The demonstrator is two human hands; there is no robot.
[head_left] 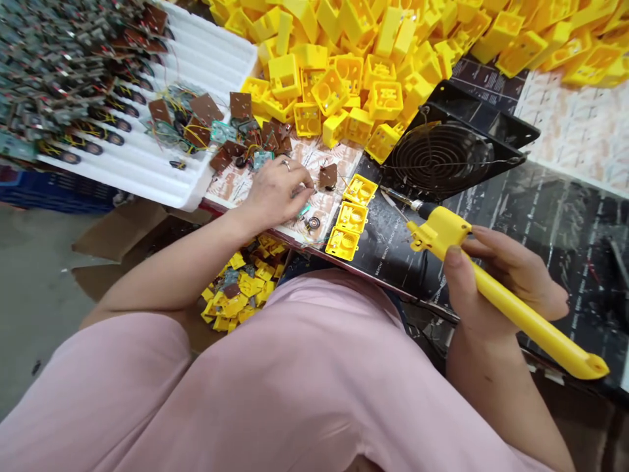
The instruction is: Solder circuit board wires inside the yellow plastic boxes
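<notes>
My right hand (pixel 496 275) is closed round a yellow soldering iron (pixel 511 305), whose metal tip points left toward the yellow housings. Three small open yellow housings (pixel 352 217) stand in a row at the bench's front edge, between my hands. Left of them, my left hand (pixel 281 189) has its fingers curled together low over the bench; what they hold is hidden. A bit of green board (pixel 304 210) shows under its fingertips. Close by are a small round speaker (pixel 313 223) with thin wires and a brown circuit board (pixel 327 176).
A large heap of yellow housings (pixel 339 85) covers the back. A black fan (pixel 442 154) stands behind the iron's tip. At left, a white foam tray (pixel 162 177) bears many wired circuit boards (pixel 73 72). Below the bench lies a pile of yellow parts (pixel 246 288).
</notes>
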